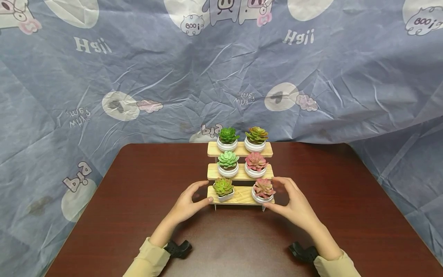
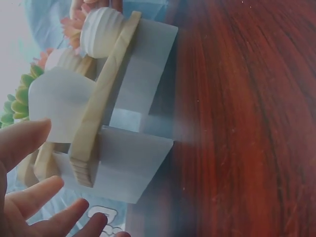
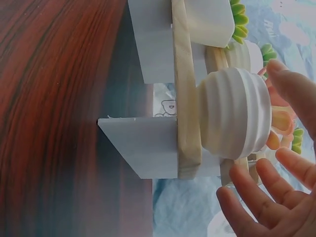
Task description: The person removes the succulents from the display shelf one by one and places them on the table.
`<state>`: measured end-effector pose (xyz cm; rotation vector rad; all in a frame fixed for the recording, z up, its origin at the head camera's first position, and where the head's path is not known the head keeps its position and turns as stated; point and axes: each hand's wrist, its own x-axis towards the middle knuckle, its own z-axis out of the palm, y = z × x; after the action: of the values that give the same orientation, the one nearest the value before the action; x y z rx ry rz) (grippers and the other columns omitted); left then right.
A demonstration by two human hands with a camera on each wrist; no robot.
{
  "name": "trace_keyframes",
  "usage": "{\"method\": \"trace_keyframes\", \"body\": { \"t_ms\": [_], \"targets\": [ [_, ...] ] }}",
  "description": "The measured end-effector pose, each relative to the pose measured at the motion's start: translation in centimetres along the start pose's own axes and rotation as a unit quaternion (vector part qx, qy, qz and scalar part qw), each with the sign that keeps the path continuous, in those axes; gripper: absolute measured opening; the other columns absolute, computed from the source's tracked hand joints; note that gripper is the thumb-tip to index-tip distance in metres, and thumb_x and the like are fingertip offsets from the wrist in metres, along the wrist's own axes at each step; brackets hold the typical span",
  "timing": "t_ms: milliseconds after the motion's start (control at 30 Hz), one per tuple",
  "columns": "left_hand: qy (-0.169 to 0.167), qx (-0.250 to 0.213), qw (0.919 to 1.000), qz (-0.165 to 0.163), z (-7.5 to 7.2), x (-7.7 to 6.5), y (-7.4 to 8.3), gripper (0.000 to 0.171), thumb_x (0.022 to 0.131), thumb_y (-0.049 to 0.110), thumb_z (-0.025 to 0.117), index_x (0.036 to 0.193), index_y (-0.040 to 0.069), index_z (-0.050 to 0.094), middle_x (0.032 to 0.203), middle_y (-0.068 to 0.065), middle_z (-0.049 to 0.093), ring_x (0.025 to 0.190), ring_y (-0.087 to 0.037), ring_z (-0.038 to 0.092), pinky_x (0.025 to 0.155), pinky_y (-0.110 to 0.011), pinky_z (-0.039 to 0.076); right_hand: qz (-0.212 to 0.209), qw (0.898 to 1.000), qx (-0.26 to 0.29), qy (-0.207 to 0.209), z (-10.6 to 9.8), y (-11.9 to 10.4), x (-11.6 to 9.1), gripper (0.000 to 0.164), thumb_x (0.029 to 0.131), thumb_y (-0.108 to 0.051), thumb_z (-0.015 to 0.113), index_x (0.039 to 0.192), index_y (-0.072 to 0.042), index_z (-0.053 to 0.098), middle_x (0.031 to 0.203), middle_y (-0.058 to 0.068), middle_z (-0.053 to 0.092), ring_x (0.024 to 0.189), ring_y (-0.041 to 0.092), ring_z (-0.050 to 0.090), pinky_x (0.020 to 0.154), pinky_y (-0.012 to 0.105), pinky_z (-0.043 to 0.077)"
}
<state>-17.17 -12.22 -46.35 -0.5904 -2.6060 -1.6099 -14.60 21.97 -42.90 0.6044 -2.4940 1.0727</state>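
A three-tier wooden stand (image 1: 243, 198) with white supports holds small potted succulents, two on each tier. My left hand (image 1: 187, 204) is at the stand's left end, thumb and fingers spread apart beside the green succulent in a squarish white pot (image 1: 225, 196). At the right end, my right hand (image 1: 294, 204) is spread around the pink succulent (image 1: 264, 187) in its round ribbed white pot (image 3: 234, 113). In the right wrist view its thumb is near the pot's rim and the fingers lie beyond it. Neither hand grips anything.
The stand is on a dark red-brown table (image 1: 159, 165). On the upper tiers are green succulents (image 1: 227, 159), another pink one (image 1: 256, 161) and a brownish-green one (image 1: 256, 135). Behind the table hangs a creased blue-grey printed cloth (image 1: 194, 80).
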Motion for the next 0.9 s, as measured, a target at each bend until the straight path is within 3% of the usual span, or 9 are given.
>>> {"method": "trace_keyframes", "body": {
  "t_ms": [167,333,467,667,900],
  "targets": [
    [0.003,-0.080,0.9967,-0.016,0.3,0.4,-0.7,0.049,0.086,0.020,0.070,0.130,0.006,0.054,0.130,-0.011,0.053,0.119,-0.029,0.049,0.091,-0.049,0.047,0.000,1.000,0.026,-0.001,0.3,0.2,0.2,0.073,0.064,-0.021,0.089,0.124,-0.008,0.051,0.112,0.001,0.055,0.098,0.018,0.056,0.082,0.025,0.049],
    [-0.007,-0.148,0.9882,-0.037,0.6,0.7,-1.5,0.044,0.088,0.013,0.068,0.127,0.000,0.054,0.128,-0.018,0.054,0.110,-0.035,0.056,0.085,-0.036,0.051,0.003,0.999,0.048,0.001,0.5,-0.1,0.3,0.075,0.060,-0.009,0.089,0.124,-0.005,0.051,0.113,0.005,0.057,0.096,0.020,0.058,0.081,0.027,0.051],
    [-0.012,-0.177,0.9826,-0.057,0.9,0.7,-2.2,0.042,0.089,0.013,0.066,0.127,-0.001,0.055,0.128,-0.016,0.054,0.109,-0.031,0.057,0.083,-0.028,0.050,0.015,0.998,0.063,-0.002,0.2,-1.5,0.4,0.073,0.060,-0.001,0.088,0.122,0.001,0.050,0.112,0.012,0.058,0.090,0.024,0.062,0.077,0.028,0.052],
    [-0.005,-0.210,0.9758,-0.062,1.3,0.7,-2.9,0.040,0.088,0.011,0.067,0.125,0.001,0.057,0.125,-0.015,0.056,0.108,-0.027,0.058,0.083,-0.028,0.051,0.040,0.997,0.072,-0.010,0.0,-2.8,0.4,0.068,0.063,0.000,0.086,0.121,0.004,0.050,0.113,0.015,0.059,0.090,0.022,0.063,0.076,0.042,0.054],
    [-0.019,-0.250,0.9666,-0.055,1.5,0.7,-3.3,0.042,0.090,0.004,0.063,0.129,-0.005,0.051,0.123,-0.025,0.055,0.110,-0.028,0.057,0.084,-0.028,0.051,0.029,0.997,0.073,0.005,0.4,-2.4,0.2,0.069,0.061,0.001,0.086,0.121,0.004,0.050,0.113,0.013,0.060,0.096,0.015,0.059,0.079,0.034,0.052]
  ]
}}
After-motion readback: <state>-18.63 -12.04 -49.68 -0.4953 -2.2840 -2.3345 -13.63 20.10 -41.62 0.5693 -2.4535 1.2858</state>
